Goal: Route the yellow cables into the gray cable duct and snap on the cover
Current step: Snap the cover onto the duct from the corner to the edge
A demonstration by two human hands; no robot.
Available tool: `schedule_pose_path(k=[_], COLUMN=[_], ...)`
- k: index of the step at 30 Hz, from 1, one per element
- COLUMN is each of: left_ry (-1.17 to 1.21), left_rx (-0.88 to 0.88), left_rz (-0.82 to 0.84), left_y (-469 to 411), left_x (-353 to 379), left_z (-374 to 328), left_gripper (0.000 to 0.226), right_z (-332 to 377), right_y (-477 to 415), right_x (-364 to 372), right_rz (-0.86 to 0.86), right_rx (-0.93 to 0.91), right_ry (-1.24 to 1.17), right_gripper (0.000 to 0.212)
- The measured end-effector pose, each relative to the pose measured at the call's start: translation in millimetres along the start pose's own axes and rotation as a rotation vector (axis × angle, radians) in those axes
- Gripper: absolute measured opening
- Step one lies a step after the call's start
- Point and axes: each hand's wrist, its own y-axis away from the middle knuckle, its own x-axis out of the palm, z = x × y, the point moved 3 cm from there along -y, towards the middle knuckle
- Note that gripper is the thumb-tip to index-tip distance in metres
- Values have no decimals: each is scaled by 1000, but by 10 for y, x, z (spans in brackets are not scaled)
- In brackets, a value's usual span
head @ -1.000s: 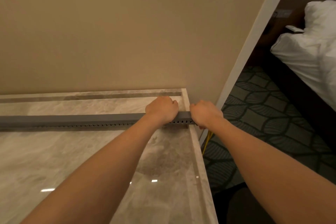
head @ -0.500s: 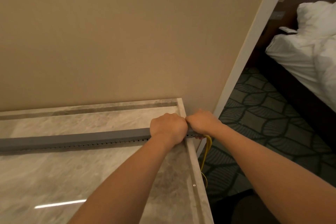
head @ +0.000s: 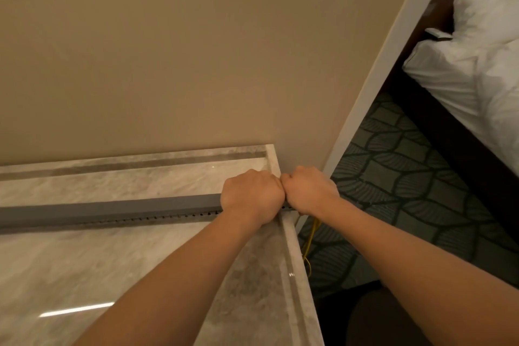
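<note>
At three o'clock on the counter (head: pixel 140 261), left hand (head: pixel 252 196) and right hand (head: pixel 309 189), fists clenched on the duct (head: pixel 112 208), should press the cover evenly without pinching the cables (head: pixel 311 236).

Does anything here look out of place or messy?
Only one thing: the yellow cables spill out of the right end of the gray duct and dangle loose past the edge of the marble countertop toward the carpet. Both hands are fisted side by side on that end. The duct itself lies straight.
</note>
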Motion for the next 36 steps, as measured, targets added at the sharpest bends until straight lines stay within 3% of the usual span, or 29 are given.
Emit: schedule_pose_path(k=[8, 25, 30, 36], left_ry=[1, 171, 150, 94], left_rx=[-26, -131, -136, -108], left_rz=[-66, -48, -112, -136], left_y=[67, 11, 18, 8], left_x=[-12, 45, 112, 102], left_z=[-39, 11, 5, -6], left_gripper=[28, 22, 38, 33], right_z=[15, 48, 45, 26], right_y=[49, 42, 97, 78], right_x=[21, 15, 17, 17], right_rz=[-71, -81, -133, -129], right_rx=[-101, -198, -250, -183], right_ry=[160, 241, 202, 156], right_gripper=[27, 23, 46, 30])
